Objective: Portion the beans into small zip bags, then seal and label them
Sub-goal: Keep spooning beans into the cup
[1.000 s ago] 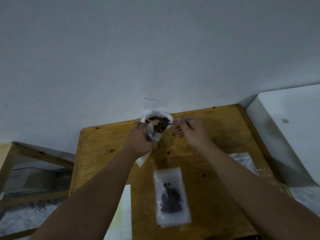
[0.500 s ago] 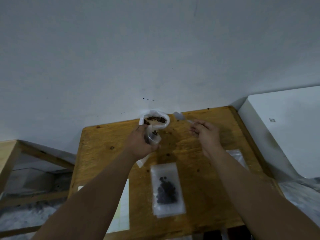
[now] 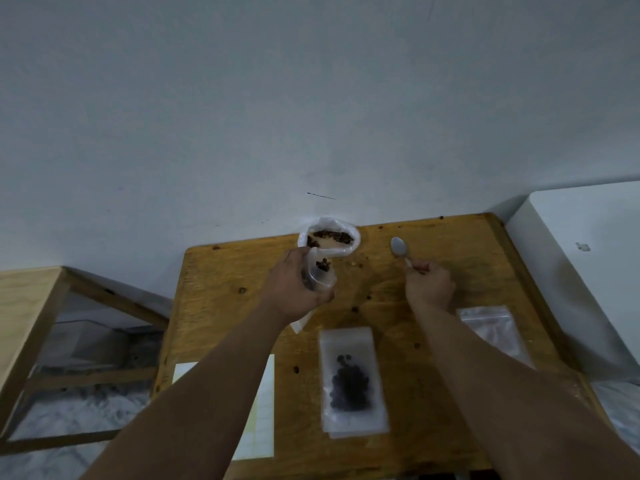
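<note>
Left hand [image 3: 298,285]: fingers wrap small clear zip bag [image 3: 321,276]. Right hand [image 3: 429,287]: fingers pinch grey spoon [image 3: 398,245]. Advice: keep bag mouth upright, wide.

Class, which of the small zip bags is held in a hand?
The bag in the left hand, a few beans inside; the bean-filled bag and the empty bags lie flat on the table.
</note>
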